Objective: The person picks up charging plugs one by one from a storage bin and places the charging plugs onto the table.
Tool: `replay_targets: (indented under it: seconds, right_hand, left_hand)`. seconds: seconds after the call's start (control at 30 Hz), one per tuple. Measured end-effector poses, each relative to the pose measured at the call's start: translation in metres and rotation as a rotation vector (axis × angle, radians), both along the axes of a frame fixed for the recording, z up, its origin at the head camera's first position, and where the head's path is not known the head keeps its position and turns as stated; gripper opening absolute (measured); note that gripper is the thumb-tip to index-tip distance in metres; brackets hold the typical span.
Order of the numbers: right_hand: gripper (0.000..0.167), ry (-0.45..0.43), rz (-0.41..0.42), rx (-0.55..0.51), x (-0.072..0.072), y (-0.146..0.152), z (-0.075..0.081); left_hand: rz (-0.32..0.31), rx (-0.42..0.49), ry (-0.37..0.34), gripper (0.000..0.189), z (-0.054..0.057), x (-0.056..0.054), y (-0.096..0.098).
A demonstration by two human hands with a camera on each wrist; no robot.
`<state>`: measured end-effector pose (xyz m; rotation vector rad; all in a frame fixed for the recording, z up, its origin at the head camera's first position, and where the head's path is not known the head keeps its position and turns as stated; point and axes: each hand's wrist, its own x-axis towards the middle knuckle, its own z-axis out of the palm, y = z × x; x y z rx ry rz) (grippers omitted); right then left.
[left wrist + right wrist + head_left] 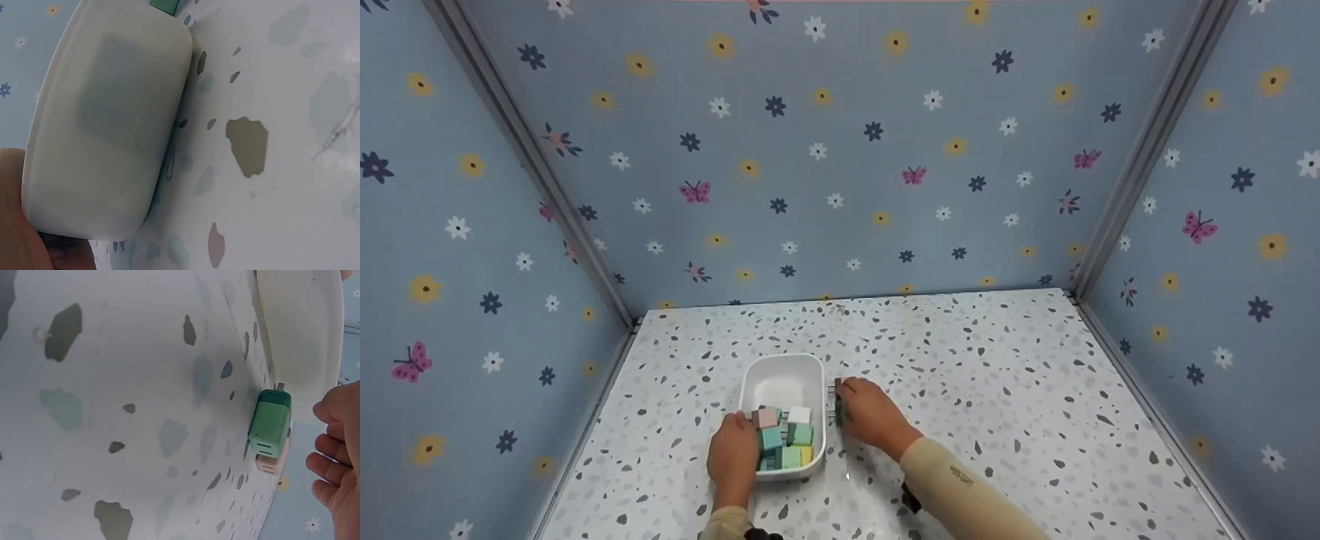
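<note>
Green charger [271, 424] before a perhaps pinkish charger [271, 464], beside white tub [301, 332]

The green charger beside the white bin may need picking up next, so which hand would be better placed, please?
The right, most likely: the right hand is beside the green charger with nothing held, while the left hand holds the opposite side of the white bin.
</note>
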<state>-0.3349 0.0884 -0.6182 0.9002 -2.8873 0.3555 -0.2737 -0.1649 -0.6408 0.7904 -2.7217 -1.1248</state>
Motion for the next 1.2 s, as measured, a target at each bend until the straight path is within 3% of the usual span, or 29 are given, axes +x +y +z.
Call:
replay_targets:
  seconds: [0.2, 0.43, 0.7, 1.03, 1.2]
  right_hand:
    - [0.035, 0.025, 0.018, -0.01, 0.003, -0.007, 0.01]
    - [0.037, 0.021, 0.03, -0.027, 0.007, -0.014, 0.017]
    - [0.038, 0.082, 0.109, -0.047, 0.013, -0.02, 0.017]
    - [0.042, -0.024, 0.116, -0.015, 0.016, -0.03, 0.023]
    - [0.043, -0.003, 0.165, 0.018, 0.022, -0.034, 0.023]
  left_hand:
    - [0.009, 0.012, -0.021, 0.055, 0.001, -0.003, 0.0]
    - [0.002, 0.016, 0.01, 0.053, 0.001, -0.003, -0.001]
    - [0.008, 0.013, -0.019, 0.055, 0.001, -0.003, 0.0]
    - [-0.004, 0.016, -0.021, 0.054, 0.0, -0.003, -0.003]
    - [0.001, 0.018, -0.024, 0.053, 0.0, -0.003, -0.001]
